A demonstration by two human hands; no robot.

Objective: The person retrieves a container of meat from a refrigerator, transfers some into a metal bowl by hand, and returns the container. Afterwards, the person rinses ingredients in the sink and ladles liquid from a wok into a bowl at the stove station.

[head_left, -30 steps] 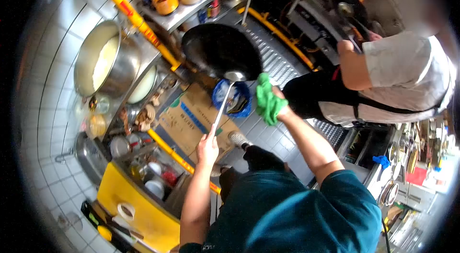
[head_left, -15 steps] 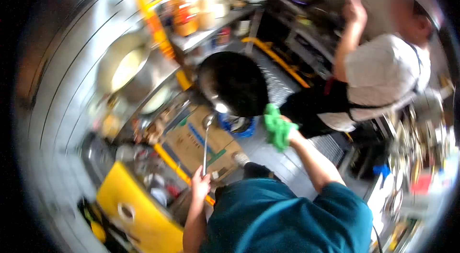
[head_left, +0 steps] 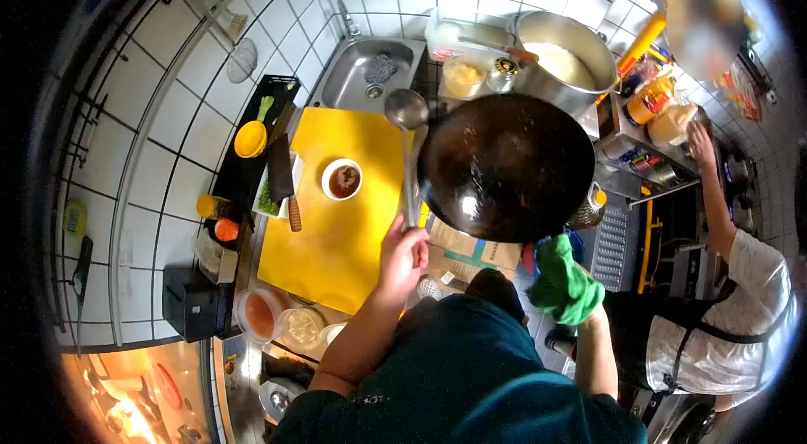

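Observation:
My left hand is closed round the handle of a metal ladle, its bowl raised near the right edge of the yellow board. Through a green cloth, my right hand grips the handle of a large dark wok; the cloth hides most of the fingers. The wok is up in the air to the right of the board, and its inside looks dark with a few shiny spots. On the board stands a white bowl of brown liquid. A cleaver lies across a white tray of chopped greens.
A sink lies behind the board, with a large pot at the back right. Containers of food line the near left. Another person reaches toward bottles at the right. A cardboard box is on the floor.
The view has swung left to the board and sink. My two hands still hold the ladle and the wok, now closer together in view. The other person's arm now reaches toward the bottles.

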